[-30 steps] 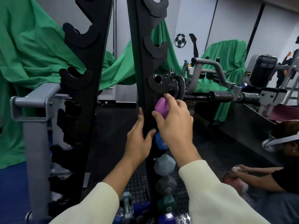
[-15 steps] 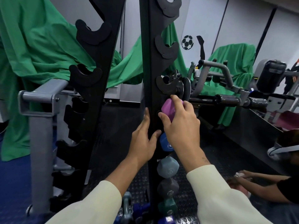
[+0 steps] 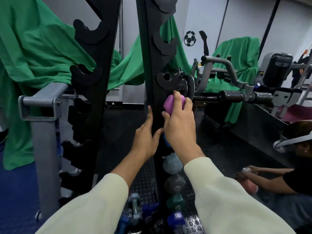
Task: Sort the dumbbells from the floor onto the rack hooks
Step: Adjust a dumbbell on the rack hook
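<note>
I am gripping the purple dumbbell [image 3: 173, 105] by its head in my right hand [image 3: 180, 129], seating it at a hook on the black rack upright [image 3: 152, 65], while my left hand [image 3: 146, 141] is resting open against that upright, probably bracing it

Gym interior — pale grey wall panels [image 3: 244, 16] bearing a football decal [image 3: 189, 38]; green cloth [image 3: 33, 53] draped over equipment at left and rear; a grey-framed weight machine [image 3: 219, 65] at right; black studded rubber floor mat [image 3: 145, 181] — blue flooring [image 3: 15, 191] at lower left.
</note>
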Tool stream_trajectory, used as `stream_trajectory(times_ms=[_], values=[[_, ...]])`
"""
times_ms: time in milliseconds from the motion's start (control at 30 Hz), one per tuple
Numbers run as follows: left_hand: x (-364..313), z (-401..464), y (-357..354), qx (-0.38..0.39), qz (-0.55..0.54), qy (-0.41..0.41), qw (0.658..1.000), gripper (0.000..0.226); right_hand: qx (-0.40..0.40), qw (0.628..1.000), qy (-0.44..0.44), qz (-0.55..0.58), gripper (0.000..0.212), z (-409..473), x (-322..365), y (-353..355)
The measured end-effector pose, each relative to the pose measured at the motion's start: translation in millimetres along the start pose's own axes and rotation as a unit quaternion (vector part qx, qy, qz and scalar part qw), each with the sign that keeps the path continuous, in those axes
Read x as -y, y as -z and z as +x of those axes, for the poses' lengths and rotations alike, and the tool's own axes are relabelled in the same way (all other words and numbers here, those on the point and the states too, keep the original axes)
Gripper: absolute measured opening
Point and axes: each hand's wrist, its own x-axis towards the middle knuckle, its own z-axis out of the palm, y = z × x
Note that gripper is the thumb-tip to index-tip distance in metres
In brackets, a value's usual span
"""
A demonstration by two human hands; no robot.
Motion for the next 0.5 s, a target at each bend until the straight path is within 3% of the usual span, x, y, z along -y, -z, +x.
stream_trajectory(times_ms=[267,400,500], values=[[-6.0,-19.1,21.6,0.005,0.000,0.010,1.000,0.083,0.065,0.995,-0.023,0.067,0.096,-24.4,-2.7,17.0],[6.2,-37.5,23.9,0.011,0.009,0.016,1.000,0.082,0.062,0.993,-0.043,0.092,0.091,-47.5,-9.9,14.2],[16.9,-58.1,27.1,0.029,0.020,0.038,0.999,0.081,0.012,0.991,-0.006,0.136,0.075,-74.1,-9.7,10.1]])
